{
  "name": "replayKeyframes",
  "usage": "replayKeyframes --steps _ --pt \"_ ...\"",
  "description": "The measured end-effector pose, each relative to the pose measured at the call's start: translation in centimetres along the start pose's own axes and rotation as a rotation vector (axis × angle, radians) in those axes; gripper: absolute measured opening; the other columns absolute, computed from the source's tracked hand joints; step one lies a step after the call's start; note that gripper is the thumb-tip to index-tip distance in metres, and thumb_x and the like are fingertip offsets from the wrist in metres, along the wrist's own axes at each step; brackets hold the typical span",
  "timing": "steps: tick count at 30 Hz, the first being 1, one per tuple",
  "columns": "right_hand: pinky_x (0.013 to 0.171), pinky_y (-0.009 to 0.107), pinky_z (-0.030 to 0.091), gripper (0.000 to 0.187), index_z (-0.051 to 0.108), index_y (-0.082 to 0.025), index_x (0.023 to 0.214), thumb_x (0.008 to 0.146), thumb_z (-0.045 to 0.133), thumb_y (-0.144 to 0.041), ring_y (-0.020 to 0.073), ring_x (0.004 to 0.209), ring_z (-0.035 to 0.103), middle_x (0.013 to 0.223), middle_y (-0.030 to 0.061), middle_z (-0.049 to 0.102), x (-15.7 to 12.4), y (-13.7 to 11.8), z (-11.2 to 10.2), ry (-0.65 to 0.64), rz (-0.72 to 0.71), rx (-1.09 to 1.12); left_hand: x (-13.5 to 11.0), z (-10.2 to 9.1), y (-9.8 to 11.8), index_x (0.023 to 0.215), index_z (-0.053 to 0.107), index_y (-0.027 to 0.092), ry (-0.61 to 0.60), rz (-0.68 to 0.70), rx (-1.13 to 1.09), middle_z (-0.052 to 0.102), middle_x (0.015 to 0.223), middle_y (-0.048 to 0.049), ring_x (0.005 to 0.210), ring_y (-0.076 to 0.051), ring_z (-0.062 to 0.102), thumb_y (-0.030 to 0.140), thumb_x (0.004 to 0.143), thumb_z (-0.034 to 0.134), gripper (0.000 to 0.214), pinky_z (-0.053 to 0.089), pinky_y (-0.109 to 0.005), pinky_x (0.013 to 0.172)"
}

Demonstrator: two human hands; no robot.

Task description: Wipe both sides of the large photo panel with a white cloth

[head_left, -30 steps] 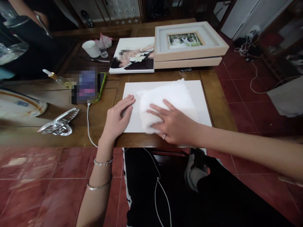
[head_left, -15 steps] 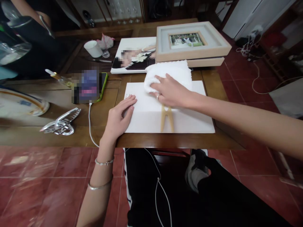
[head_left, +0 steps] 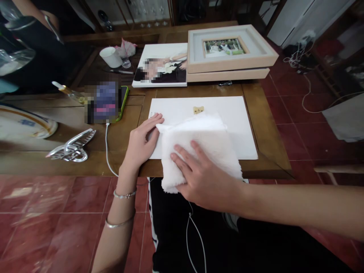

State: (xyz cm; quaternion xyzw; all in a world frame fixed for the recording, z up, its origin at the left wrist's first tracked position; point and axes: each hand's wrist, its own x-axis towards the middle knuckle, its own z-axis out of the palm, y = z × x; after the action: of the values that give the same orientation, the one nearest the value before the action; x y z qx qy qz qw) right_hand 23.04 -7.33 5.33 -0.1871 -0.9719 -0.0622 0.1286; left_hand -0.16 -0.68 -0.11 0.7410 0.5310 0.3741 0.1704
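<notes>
A white board lies flat near the table's front edge. My left hand rests at its left edge, fingers stretched out with nothing in them. My right hand presses a fluffy white cloth over the board's front part, its fingers spread on top. The cloth hangs past the table's front edge. Above it, the top of a tan stand piece shows on the board; its legs are hidden beneath the cloth.
Behind the board are a photo print and stacked wooden picture frames. To the left lie a phone on a white cable, a silver hair claw and a glass dropper. A white cup stands farther back.
My right hand has drawn the cloth from the board's far side toward me, past its near edge. The stand's legs are now covered. My left hand has stayed in place.
</notes>
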Motion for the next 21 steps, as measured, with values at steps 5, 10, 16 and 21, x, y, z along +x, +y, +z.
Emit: replayKeyframes --steps 5,10,16,21 --pt "0.111 0.072 0.040 0.028 0.078 -0.019 0.116 0.095 0.063 -0.028 0.0436 0.143 0.051 0.147 0.0250 0.060 1.2 2.2 -0.6 -0.231 0.052 0.177 0.0 0.0 0.0 0.126 0.074 0.025 0.002 -0.005 0.018 0.069 0.141 -0.0038 0.138 -0.025 0.061 0.030 0.101 0.054 0.032 0.045 -0.049 0.123" --pt "0.119 0.069 0.026 0.038 0.067 -0.012 0.134 0.101 0.049 -0.018 0.0376 0.152 0.039 0.152 0.0237 0.055 3.7 7.7 0.8 -0.296 0.218 0.241 0.0 0.0 -0.1 0.129 0.073 0.022 0.011 0.009 0.015 0.070 0.140 -0.0058 0.138 -0.026 0.061 0.030 0.101 0.055 0.034 0.045 -0.050 0.123" --pt "0.117 0.059 0.030 0.035 0.065 -0.012 0.129 0.104 0.042 -0.020 0.0352 0.140 0.049 0.136 0.0219 0.063 6.6 12.8 2.3 -0.235 0.380 0.245 -0.1 0.0 0.0 0.127 0.074 0.024 0.019 -0.006 0.018 0.070 0.139 -0.0047 0.138 -0.025 0.061 0.033 0.102 0.056 0.032 0.045 -0.050 0.123" --pt "0.110 0.055 0.038 0.036 0.064 -0.010 0.127 0.105 0.039 -0.023 0.0352 0.127 0.058 0.130 0.0233 0.065 7.7 13.8 2.2 -0.256 0.427 0.222 -0.1 0.0 0.1 0.128 0.073 0.022 0.013 -0.002 0.000 0.070 0.140 -0.0063 0.138 -0.026 0.060 0.033 0.102 0.056 0.033 0.043 -0.050 0.124"
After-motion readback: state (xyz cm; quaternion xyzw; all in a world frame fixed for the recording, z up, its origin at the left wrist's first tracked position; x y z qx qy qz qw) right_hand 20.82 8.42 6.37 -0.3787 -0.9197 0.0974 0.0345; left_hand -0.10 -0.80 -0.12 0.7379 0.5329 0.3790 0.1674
